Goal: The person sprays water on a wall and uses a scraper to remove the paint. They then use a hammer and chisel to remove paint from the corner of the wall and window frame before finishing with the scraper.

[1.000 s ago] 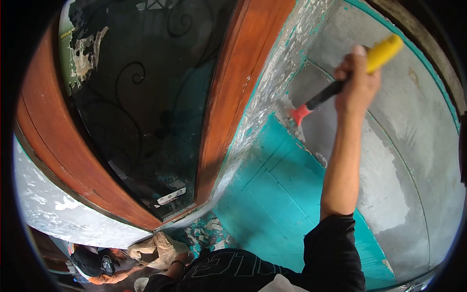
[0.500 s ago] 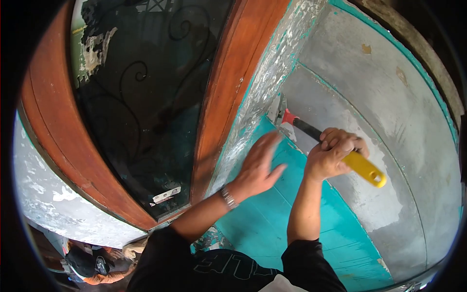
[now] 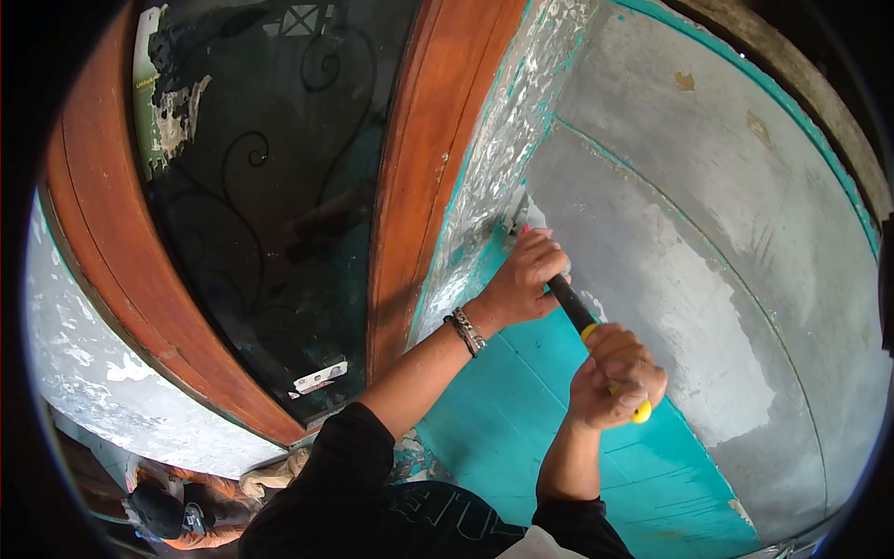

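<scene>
A long-handled paint scraper (image 3: 571, 300) slants across the wall corner, its black shaft ending in a yellow grip. My left hand (image 3: 523, 279) is wrapped round the shaft close to the red head, which it mostly covers. Lower down, my right hand (image 3: 615, 377) grips the yellow end. The blade sits at the corner where the flaked strip beside the door frame meets the grey wall (image 3: 652, 233). Below it lies a panel of turquoise paint (image 3: 521, 382), with a ragged edge against the bare grey.
To the left stands a brown wooden frame (image 3: 424, 140) around dark glass (image 3: 270, 205) with scrollwork and torn stickers. At the lower left another person (image 3: 177, 508) in a dark cap and orange sleeves is low down. Paint flakes (image 3: 414, 458) lie below the turquoise panel.
My left hand has gone from free and spread to closed round the scraper's shaft. My right hand has slid down and left, to the yellow end. The scraper's handle now points more steeply downward.
</scene>
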Tool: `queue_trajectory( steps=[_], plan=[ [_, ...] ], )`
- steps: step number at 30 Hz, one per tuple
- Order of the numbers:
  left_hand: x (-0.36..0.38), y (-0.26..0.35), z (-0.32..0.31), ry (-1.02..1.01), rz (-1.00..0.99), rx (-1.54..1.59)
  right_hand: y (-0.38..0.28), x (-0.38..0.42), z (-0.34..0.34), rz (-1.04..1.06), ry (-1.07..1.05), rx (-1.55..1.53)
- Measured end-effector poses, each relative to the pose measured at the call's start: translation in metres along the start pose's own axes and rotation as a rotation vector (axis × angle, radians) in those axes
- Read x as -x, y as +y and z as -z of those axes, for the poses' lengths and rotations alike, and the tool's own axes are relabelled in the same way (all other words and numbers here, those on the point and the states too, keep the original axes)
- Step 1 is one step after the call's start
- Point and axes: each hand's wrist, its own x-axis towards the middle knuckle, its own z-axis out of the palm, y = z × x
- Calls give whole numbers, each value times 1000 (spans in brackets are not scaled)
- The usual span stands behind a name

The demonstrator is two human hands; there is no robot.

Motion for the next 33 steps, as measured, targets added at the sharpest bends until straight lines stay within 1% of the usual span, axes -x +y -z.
queue_trajectory(
  steps=[1,2,3,5,6,7,9,13,15,16,17,19,21,23,24,25,27,29,30,33],
  plan=[
    [-4,-1,1,-1,-6,-6,-1,0,1,34,46,-3],
    [-6,-1,1,-12,-17,-18,-3,0,2,19,4,15],
    [-7,-1,0,-23,-27,-27,-1,1,3,18,7,17],
    [-11,-8,1,0,-23,-39,7,0,0,1,60,10],
    [-11,-10,2,20,-14,-54,10,-6,-3,3,-10,15],
    [-9,-10,2,15,-12,-53,8,-6,-4,1,-5,16],
    [-12,-6,7,-84,43,-21,5,-6,-4,7,30,8],
    [-10,-2,5,-130,11,20,-2,0,2,6,19,28],
    [-12,-6,6,-80,57,-57,7,1,6,-55,-13,13],
    [-14,-6,4,-78,45,-59,5,4,11,-56,-61,-18],
    [-14,-3,3,-79,28,-62,2,8,14,-45,-62,-20],
    [-16,-1,1,-84,13,-66,-8,18,17,-68,-64,82],
    [-28,-1,-4,39,-126,-111,-11,18,16,-72,-58,110],
    [-39,-2,-8,43,-107,-126,-8,10,18,-83,68,80],
    [-43,0,-10,48,-93,-143,-7,-1,19,-93,91,35],
    [-44,3,-11,43,-91,-144,-6,-8,23,-113,176,1],
    [-48,5,-11,57,-34,-130,-10,-22,23,-138,88,20],
    [-47,-5,-6,46,-1,-136,3,-24,13,-104,65,55],
    [-47,-7,-5,38,28,-145,7,-23,17,-88,15,24],
    [-53,-2,-4,37,-13,-152,1,-29,17,-110,53,41]
  ],
)
